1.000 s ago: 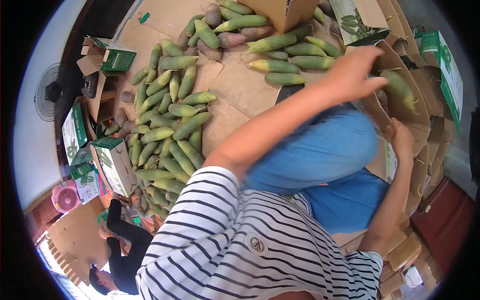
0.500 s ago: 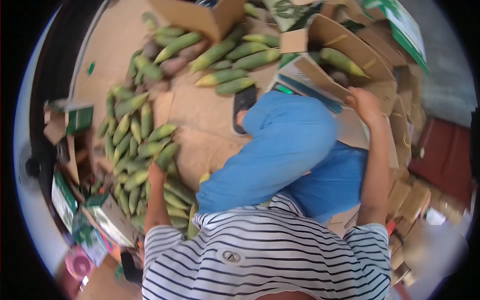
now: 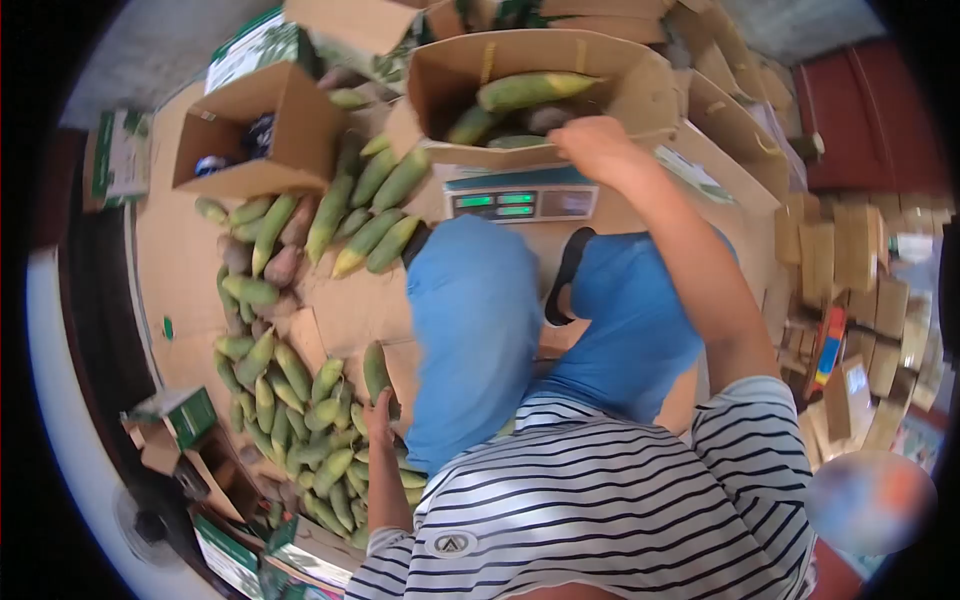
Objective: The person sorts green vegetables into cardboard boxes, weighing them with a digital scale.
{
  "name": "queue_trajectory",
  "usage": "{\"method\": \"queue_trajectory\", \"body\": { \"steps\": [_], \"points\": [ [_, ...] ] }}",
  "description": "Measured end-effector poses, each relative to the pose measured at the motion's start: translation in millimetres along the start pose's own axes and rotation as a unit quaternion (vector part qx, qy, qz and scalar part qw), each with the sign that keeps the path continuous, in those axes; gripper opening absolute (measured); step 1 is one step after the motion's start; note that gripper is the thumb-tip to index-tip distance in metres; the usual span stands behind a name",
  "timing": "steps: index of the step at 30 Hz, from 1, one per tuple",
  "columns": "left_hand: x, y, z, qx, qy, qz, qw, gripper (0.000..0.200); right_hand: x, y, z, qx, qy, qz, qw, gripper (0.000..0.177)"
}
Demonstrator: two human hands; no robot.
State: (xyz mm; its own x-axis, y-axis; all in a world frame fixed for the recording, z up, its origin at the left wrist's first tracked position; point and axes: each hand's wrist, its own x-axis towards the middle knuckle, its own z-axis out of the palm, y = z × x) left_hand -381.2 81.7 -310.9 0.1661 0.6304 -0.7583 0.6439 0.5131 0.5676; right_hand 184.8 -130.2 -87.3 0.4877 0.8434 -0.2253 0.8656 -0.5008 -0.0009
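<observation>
In my left hand point(image 3: 379, 415) is a long green radish point(image 3: 376, 369), held upright by its lower end, my fingers closed round it. It is above the near side of a big heap of green radishes point(image 3: 290, 405), beside my left knee. My right hand point(image 3: 597, 150) is closed on the near rim of an open cardboard box point(image 3: 450, 154); some fingertips are hidden behind the rim. Inside the box lie several green radishes point(image 3: 535, 91) and a dark reddish root. The box stands on a digital scale point(image 3: 545, 204) with lit green displays.
More radishes point(image 3: 370, 240) and reddish roots point(image 3: 283, 266) lie left of the scale. A smaller carton point(image 3: 290, 165) holding dark blue items stands behind them. Open cartons point(image 3: 735, 150) are on the right, with folded cardboard point(image 3: 840, 250) stacked beyond. A green-white box point(image 3: 122, 165) is far left.
My left hand has come up from the heap with a green radish. My view has turned right, toward the box and scale. My right hand stays at the box rim.
</observation>
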Motion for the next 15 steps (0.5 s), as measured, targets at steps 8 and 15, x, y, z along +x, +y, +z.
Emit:
{"method": "queue_trajectory", "body": {
  "steps": [8,15],
  "points": [
    [-101.6,287.4,109.4,0.069,-0.013,0.472,0.879,0.050,4.7,-19.2,-12.1,0.033,-0.101,0.111,0.988,0.025],
    [-188.8,438.9,236.4,0.121,-0.084,0.703,0.696,0.044,13.8,-21.9,-14.0,0.021,-0.153,0.121,0.980,0.031]
  ]
}}
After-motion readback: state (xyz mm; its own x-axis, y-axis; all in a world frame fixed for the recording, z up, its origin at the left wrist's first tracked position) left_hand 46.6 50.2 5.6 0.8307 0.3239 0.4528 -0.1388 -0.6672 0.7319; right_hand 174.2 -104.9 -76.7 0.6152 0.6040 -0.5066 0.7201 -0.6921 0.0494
